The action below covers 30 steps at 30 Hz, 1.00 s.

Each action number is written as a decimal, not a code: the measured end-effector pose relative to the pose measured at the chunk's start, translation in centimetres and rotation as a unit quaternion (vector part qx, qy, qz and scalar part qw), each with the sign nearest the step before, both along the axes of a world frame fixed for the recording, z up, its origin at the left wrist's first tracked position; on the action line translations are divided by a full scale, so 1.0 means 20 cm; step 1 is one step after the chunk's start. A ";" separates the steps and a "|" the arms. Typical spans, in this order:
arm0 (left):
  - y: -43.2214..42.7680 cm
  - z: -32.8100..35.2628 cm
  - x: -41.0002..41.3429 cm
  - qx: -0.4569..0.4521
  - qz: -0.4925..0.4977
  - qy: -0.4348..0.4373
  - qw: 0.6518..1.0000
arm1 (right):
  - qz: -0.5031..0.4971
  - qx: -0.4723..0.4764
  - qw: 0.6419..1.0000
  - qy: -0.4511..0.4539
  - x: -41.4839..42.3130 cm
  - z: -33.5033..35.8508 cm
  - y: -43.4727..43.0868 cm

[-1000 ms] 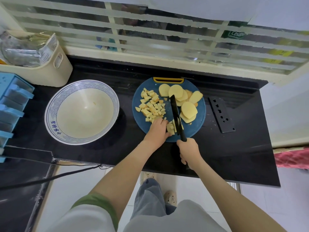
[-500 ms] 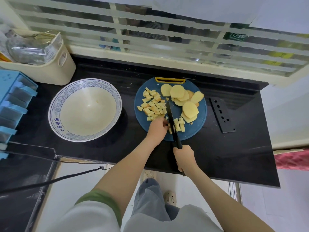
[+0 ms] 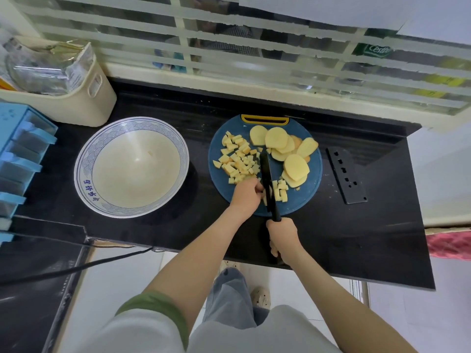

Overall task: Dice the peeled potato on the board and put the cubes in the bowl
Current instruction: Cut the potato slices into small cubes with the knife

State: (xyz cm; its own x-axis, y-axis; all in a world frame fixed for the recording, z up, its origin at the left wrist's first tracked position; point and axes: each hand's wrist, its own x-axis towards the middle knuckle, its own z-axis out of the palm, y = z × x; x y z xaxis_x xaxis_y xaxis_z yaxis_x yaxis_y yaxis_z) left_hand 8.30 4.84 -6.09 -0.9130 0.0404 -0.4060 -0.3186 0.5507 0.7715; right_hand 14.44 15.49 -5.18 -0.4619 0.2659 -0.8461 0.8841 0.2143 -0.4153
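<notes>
Black counter [image 3: 356, 238]: bowl [image 3: 84, 159] left of board [image 3: 314, 159].

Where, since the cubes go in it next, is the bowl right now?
In the head view the bowl sits on the black counter, left of the blue board, just in front of the cream bin.

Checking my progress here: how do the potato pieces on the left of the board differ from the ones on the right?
The left cubes are small and blocky; the right slices are broad, flat rounds. The cubes lie scattered loosely; the slices overlap in a fan. Both are pale yellow potato lying on the blue board.
</notes>
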 end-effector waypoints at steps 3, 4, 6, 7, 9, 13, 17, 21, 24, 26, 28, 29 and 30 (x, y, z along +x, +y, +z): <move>0.00 0.00 0.00 0.005 -0.007 0.003 1.000 | -0.035 -0.041 0.999 0.008 -0.07 0.01 -0.01; 0.00 0.00 0.00 0.006 -0.007 0.002 1.000 | -0.031 -0.052 0.998 0.017 -0.09 0.02 -0.01; 0.00 0.00 0.01 0.008 0.003 0.004 1.000 | -0.005 -0.067 0.997 0.046 -0.10 0.03 0.01; 0.01 0.00 0.01 0.005 0.011 0.011 1.000 | 0.009 -0.066 0.996 0.060 -0.09 0.04 0.02; -0.01 0.01 0.00 -0.015 0.023 0.045 0.999 | 0.030 -0.056 0.995 0.082 -0.09 0.06 0.05; -0.06 0.12 -0.05 -0.050 0.102 0.185 0.976 | 0.165 0.072 0.971 0.158 -0.14 0.15 0.11; -0.11 0.21 -0.12 -0.135 0.067 0.377 0.914 | 0.380 0.267 0.868 0.174 -0.18 0.21 0.19; -0.14 0.27 -0.21 -0.185 -0.298 0.278 0.894 | 0.477 0.353 0.785 0.176 -0.23 0.26 0.21; -0.13 0.28 -0.27 -0.206 -0.343 0.177 0.899 | 0.517 0.374 0.749 0.179 -0.24 0.27 0.23; -0.12 0.25 -0.31 -0.202 -0.325 0.142 0.913 | 0.541 0.377 0.729 0.181 -0.24 0.27 0.25; -0.12 0.23 -0.34 -0.213 -0.312 0.107 0.919 | 0.554 0.379 0.719 0.182 -0.25 0.26 0.28; -0.12 0.22 -0.35 -0.221 -0.303 0.097 0.922 | 0.557 0.380 0.716 0.180 -0.25 0.26 0.30; -0.13 0.21 -0.35 -0.229 -0.288 0.098 0.925 | 0.558 0.380 0.716 0.179 -0.26 0.26 0.32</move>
